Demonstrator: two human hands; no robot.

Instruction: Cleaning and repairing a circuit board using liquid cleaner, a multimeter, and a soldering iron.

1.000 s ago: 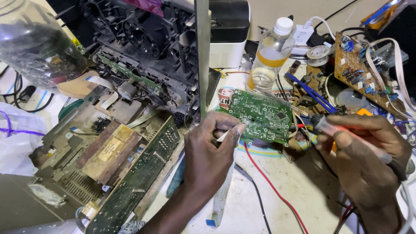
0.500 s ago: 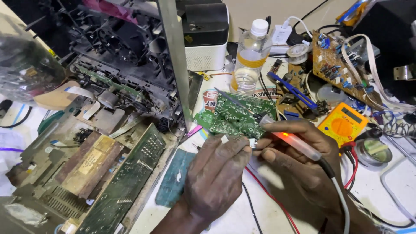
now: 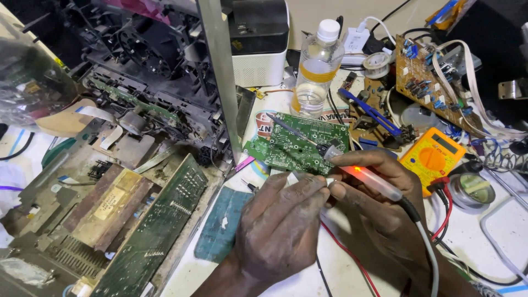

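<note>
green circuit board (image 3: pixel 300 144) flat on bench centre, rectangular, w/ solder dots, just above both hands. right hand (image 3: pixel 379 206) curled tight round soldering iron (image 3: pixel 367 180), translucent handle glowing orange, metal tip on board. left hand (image 3: pixel 280 225) fingers pinched shut on small whitish piece, touching right fingertips. yellow multimeter (image 3: pixel 434 159) nearby right.

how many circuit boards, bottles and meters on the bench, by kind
green circuit boards: 2, one under the soldering iron, one long dark one at left
brown circuit board: 1
clear plastic bottle: 1
orange multimeter: 1
total: 5
</note>
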